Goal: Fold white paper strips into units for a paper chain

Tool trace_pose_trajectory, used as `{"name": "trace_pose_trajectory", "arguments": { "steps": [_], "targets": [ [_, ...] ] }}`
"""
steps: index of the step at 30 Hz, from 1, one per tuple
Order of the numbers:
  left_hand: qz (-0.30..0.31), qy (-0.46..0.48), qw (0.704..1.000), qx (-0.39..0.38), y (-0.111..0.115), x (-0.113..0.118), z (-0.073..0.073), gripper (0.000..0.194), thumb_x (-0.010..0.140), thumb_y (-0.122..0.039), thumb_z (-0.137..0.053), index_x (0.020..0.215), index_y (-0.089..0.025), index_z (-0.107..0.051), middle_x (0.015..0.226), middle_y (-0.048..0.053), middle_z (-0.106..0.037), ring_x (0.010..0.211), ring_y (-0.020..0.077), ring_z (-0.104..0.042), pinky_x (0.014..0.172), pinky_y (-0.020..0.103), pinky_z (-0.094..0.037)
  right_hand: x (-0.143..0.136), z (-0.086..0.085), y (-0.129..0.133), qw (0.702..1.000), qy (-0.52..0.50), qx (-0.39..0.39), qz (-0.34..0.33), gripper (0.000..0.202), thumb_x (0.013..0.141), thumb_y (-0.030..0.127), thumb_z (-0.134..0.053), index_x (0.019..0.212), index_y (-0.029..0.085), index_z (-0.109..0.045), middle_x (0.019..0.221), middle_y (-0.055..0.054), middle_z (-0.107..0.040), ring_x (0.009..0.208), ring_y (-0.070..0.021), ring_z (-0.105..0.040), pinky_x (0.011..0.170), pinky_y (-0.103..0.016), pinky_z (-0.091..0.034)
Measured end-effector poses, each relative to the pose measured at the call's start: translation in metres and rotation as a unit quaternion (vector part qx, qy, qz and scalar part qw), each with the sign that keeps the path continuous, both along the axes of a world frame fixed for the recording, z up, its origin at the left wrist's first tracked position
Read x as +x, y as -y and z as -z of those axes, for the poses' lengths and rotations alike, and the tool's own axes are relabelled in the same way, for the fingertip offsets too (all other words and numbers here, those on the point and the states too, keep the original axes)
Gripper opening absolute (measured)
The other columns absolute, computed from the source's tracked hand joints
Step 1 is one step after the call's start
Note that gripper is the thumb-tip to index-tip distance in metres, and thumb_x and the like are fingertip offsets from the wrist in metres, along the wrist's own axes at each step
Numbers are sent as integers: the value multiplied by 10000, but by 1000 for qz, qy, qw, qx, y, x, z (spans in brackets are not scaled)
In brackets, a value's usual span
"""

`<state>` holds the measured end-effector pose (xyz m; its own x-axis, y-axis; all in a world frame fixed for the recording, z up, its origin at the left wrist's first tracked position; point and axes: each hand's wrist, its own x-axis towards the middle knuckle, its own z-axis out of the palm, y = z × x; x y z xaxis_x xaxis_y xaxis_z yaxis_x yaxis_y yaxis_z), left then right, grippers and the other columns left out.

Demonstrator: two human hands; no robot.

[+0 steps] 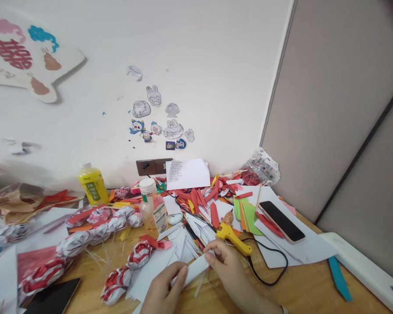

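You have a wooden table [309,290] before you, bare grain showing mostly along the near side. To your near left, a flat black device [54,298]; beyond it, a long red-and-white folded-paper chain [74,244], a shorter one [116,283] nearer the middle. Far left, a yellow bottle [94,187], upright; right of that, a clear jar [150,207], white-lidded. Far middle, a heap of red paper scraps [199,198]. Right: yellow glue gun [236,242], white sheets [301,257], teal strip [339,277].
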<state>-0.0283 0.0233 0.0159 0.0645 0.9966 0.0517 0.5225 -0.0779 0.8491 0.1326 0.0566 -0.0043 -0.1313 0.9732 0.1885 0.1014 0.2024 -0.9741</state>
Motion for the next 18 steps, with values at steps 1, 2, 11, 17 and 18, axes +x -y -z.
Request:
{"name": "trace_pose_trajectory", "arguments": {
  "steps": [1,2,11,17,18],
  "targets": [
    [-7,19,1000,-7,-2,-1,2,300,790,-408,-433,686,-182,-601,647,4,-628,665,193,-558,630,254,-415,1,0,0,1000,0,2,6,84,746,247,-515,747,167,-541,618,18,-489,592,-149,-522,550,-242,-412],
    [-18,45,999,-15,-4,-2,4,298,773,-420,-458,673,-177,-597,610,-9,-607,634,181,-548,604,245,-411,1,-1,0,1000,0,3,11,93,753,256,-511,751,167,-537,621,17,-495,592,-150,-523,552,-244,-410],
    [-57,245,965,-79,-14,-6,21,376,674,-537,-543,673,-161,-519,336,-116,-420,271,50,-292,351,167,-202,2,-1,2,994,89,52,47,100,806,237,-432,767,180,-504,685,2,-515,638,-156,-501,585,-250,-392],
    [-56,139,989,10,-4,-5,16,259,698,-438,-576,699,-179,-588,524,-47,-547,462,129,-505,446,207,-389,3,-15,11,905,314,288,-16,144,792,165,-451,859,197,-574,848,-45,-616,819,-220,-490,826,-391,-301],
    [-41,103,994,24,-3,-4,15,240,703,-419,-577,696,-181,-609,562,-22,-592,519,149,-537,494,218,-418,2,-17,13,893,322,311,-31,149,793,194,-471,905,202,-568,874,-44,-624,824,-221,-491,869,-413,-263]
  ]
}}
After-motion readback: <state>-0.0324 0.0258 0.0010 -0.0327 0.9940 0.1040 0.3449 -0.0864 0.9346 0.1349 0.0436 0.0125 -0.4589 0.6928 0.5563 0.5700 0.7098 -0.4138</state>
